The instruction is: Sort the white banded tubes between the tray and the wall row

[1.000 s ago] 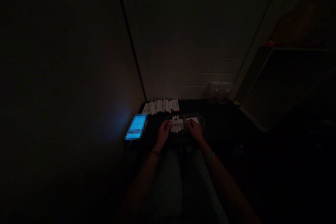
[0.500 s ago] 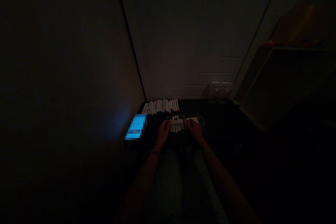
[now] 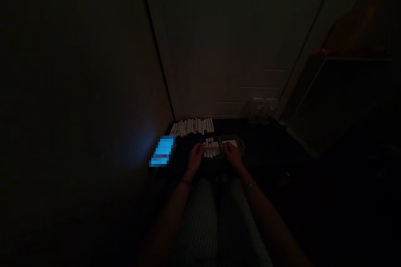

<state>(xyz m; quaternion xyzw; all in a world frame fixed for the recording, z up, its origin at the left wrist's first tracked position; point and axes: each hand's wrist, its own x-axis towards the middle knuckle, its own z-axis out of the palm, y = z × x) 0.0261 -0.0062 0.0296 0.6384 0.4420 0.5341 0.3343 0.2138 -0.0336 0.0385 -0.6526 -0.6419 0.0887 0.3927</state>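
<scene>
In dim light, a white marker (image 3: 213,147) lies crosswise between my two hands. My left hand (image 3: 195,156) has its fingers closed on the marker's left end. My right hand (image 3: 232,154) is closed, its fingers pinched at the right end. Beneath them sits an open clear plastic case (image 3: 240,144) with a handle on its right. Several white markers (image 3: 208,153) stand side by side in the case's left half. A white card or sheet (image 3: 229,142) shows in the right half, partly covered by my right hand.
Behind the case, a row of white markers (image 3: 191,127) lies on the dark table (image 3: 266,146). A glowing phone-like screen (image 3: 162,151) is at the left edge. Two clear cases (image 3: 263,112) stand at the back right by the wall. A shelf (image 3: 351,57) is farther right.
The scene has turned slightly darker. Both hands and the marker have stayed almost in the same place.
</scene>
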